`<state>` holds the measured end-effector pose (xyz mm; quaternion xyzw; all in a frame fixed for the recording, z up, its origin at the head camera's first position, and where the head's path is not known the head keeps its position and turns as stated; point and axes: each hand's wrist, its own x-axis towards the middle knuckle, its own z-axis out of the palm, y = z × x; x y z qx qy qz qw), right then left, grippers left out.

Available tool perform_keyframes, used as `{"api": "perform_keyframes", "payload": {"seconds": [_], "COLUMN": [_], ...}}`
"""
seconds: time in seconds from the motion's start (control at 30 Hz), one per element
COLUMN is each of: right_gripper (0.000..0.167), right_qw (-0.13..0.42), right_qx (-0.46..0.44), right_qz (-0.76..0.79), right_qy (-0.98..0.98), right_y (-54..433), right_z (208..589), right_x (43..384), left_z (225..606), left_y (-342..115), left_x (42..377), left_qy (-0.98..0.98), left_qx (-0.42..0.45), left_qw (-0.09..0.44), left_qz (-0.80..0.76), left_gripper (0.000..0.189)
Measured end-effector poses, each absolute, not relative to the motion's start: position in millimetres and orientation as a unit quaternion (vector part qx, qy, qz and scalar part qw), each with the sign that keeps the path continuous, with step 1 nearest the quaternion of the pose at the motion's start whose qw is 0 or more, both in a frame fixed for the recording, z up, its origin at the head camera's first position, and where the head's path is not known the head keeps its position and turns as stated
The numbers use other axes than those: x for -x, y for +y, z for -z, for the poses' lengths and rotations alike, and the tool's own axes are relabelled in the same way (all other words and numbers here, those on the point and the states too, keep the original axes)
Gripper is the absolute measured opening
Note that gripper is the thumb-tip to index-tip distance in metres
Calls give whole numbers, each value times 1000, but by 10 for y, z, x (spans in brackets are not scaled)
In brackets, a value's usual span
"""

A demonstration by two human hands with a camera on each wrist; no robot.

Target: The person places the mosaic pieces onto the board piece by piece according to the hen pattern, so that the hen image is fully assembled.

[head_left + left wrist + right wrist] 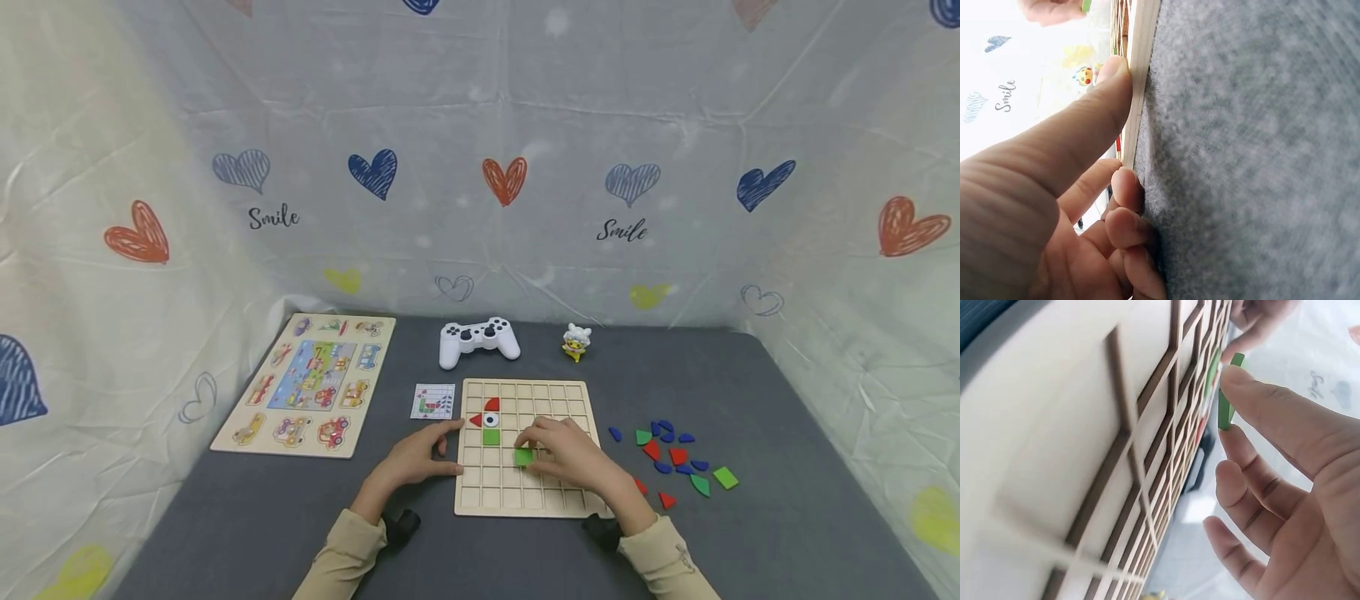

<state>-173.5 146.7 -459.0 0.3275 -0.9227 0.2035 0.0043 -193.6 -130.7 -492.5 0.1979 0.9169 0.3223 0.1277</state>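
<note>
A wooden grid board (pixel 487 504) lies flat in front of me. My right hand (pixel 572 454) pinches a green square tile (pixel 1225 414) between thumb and forefinger, close over the middle of the board and tilted on edge in the right wrist view. My left hand (pixel 416 454) rests at the board's left side, its thumb and forefinger touching the edge and the other fingers loosely bent on the cloth. Set in the upper left cells are two red pieces (pixel 492 404), a white tile with an eye (pixel 491 420) and another green square (pixel 491 437).
Loose blue, red and green pieces (pixel 678 456) lie scattered right of the board. A small pattern card (pixel 432 402) sits at its upper left. Farther back are a picture puzzle board (pixel 247 417), a white game controller (pixel 480 340) and a small yellow figurine (pixel 576 342).
</note>
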Motion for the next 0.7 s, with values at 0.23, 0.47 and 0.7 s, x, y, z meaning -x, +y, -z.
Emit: {"api": "perform_keyframes", "payload": {"seconds": [0.23, 0.47, 0.7], "right_gripper": [24, 22, 22], "right_qw": [1, -15, -18], "right_qx": [-334, -333, -329], "right_qz": [-213, -201, -188], "right_qy": [-918, -921, -925], "right_y": [1280, 1125, 1034], "right_z": [4625, 4644, 4628], "right_x": [1782, 1830, 1866], "left_z": [4940, 4962, 4970], "left_y": [-1304, -1308, -1310], "left_x": [1936, 1948, 1960], "left_qy": [917, 918, 918], "left_qx": [-196, -196, -195], "left_qw": [127, 126, 128], "left_qz": [-322, -321, -320], "left_gripper": [71, 71, 72]}}
